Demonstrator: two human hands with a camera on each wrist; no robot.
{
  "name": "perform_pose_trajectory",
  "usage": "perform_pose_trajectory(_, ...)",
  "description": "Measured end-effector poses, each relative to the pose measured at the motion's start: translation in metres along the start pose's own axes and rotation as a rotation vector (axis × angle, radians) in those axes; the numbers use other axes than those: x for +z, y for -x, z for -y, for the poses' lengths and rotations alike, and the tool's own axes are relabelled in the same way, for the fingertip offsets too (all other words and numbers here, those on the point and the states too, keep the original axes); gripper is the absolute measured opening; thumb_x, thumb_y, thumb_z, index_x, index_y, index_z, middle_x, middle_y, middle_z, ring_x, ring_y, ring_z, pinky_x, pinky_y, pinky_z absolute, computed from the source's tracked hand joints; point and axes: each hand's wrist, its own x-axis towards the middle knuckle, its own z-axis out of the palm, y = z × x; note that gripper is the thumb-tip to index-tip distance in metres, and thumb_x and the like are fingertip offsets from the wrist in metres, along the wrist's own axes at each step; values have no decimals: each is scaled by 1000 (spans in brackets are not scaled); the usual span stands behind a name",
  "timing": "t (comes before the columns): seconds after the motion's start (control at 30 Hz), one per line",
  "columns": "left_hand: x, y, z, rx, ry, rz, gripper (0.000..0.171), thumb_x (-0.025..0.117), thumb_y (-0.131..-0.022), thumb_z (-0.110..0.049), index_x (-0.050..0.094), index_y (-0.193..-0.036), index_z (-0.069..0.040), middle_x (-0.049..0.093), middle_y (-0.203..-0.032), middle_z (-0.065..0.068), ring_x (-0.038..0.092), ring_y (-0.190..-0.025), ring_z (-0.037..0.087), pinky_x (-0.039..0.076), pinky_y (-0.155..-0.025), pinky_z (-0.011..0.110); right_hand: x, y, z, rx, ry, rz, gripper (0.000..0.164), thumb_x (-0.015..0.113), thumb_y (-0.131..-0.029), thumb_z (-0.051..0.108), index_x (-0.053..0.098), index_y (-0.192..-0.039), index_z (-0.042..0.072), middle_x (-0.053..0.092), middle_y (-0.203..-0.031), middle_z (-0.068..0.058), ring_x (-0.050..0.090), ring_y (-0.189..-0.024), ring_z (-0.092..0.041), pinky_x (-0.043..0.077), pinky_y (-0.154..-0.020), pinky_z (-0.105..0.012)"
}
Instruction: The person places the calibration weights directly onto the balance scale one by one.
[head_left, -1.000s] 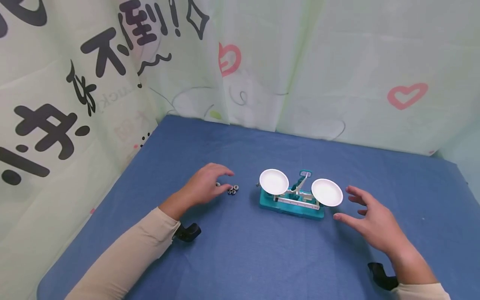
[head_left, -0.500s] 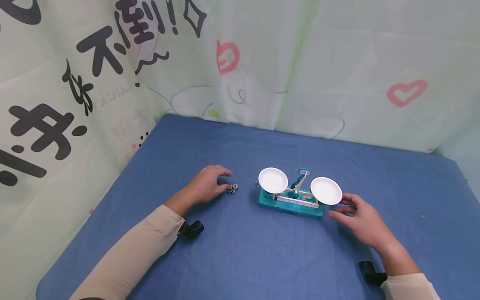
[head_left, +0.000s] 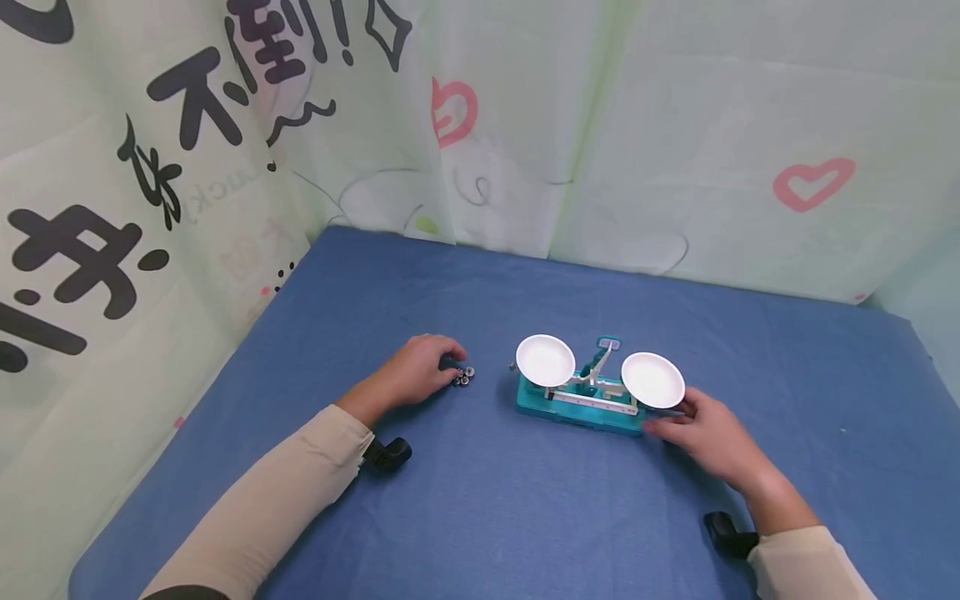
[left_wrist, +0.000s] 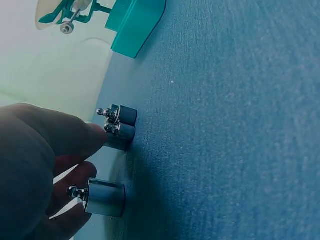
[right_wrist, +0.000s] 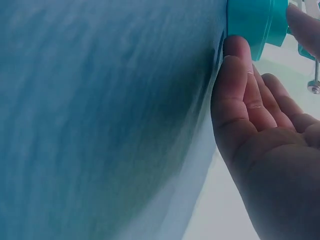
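Observation:
A balance scale with a teal base and two white pans stands on the blue table. My right hand is at its right end, thumb by the base's front corner and other fingers partly hidden beneath the right pan. In the right wrist view its extended fingers lie close against the teal base. Left of the scale, my left hand curves loosely around small metal weights. The left wrist view shows its thumb beside a cluster of weights, while a single weight stands by the fingertips.
A blue cloth covers the table. Pale printed curtains hang along the back and left edges. Black wrist mounts jut from beneath both sleeves. The scale's adjusting screw sticks out toward the weights.
My right hand has moved left and inward to the scale's right end, its fingers coming closer together. My left hand has shifted slightly around the weights. The scale stays put.

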Motion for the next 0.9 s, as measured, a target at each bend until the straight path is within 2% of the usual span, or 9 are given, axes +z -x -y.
perform_pose_trajectory(0.17, 0, -1, -1, 4, -15, 16, 19, 69, -96, -10, 71, -115, -8, 69, -116, 6, 60, -115, 26, 44, -101, 42, 2, -2, 1, -20, 2, -5, 63, 80, -86, 22, 50, -131, -12, 64, -117, -24, 61, -99, -30, 51, -72, -30)
perform_pose_trajectory(0.3, 1, -2, -2, 7, -20, 29, 17, 68, -96, -10, 72, -112, -9, 69, -113, 4, 61, -112, 25, 45, -100, 42, 4, -2, 1, -17, 4, 5, 63, 80, -86, 20, 50, -131, -12, 66, -109, -19, 59, -92, -28, 50, -71, -32)
perform_pose_trajectory(0.5, 2, -2, 0, 5, -16, 40, 17, 67, -97, -10, 73, -112, -9, 71, -112, 4, 62, -111, 24, 41, -104, 44, 4, -4, 0, -25, 20, 14, 59, 80, -86, 21, 53, -128, -11, 66, -103, -15, 58, -88, -26, 50, -71, -34)
perform_pose_trajectory(0.67, 0, -2, 3, 12, -28, 52, 17, 67, -97, -12, 74, -113, -10, 72, -110, 2, 62, -110, 24, 40, -105, 44, 4, -4, 0, -20, 30, 17, 59, 80, -86, 22, 55, -128, -12, 66, -109, -20, 59, -91, -27, 50, -72, -35)
perform_pose_trajectory(0.8, -1, -3, 2, 7, -22, 63, 16, 67, -97, -12, 74, -112, -11, 72, -109, 2, 62, -110, 24, 43, -101, 43, 3, -2, 3, 9, 16, 31, 62, 78, -88, 23, 53, -131, -13, 63, -119, -26, 59, -98, -32, 50, -76, -37)
perform_pose_trajectory(0.9, -2, -3, 2, -3, -15, 71, 16, 67, -97, -12, 74, -112, -11, 72, -110, 2, 62, -111, 24, 45, -99, 42, 3, -1, 5, 38, -8, 39, 58, 76, -90, 23, 54, -131, -12, 62, -120, -26, 58, -101, -32, 50, -77, -37)
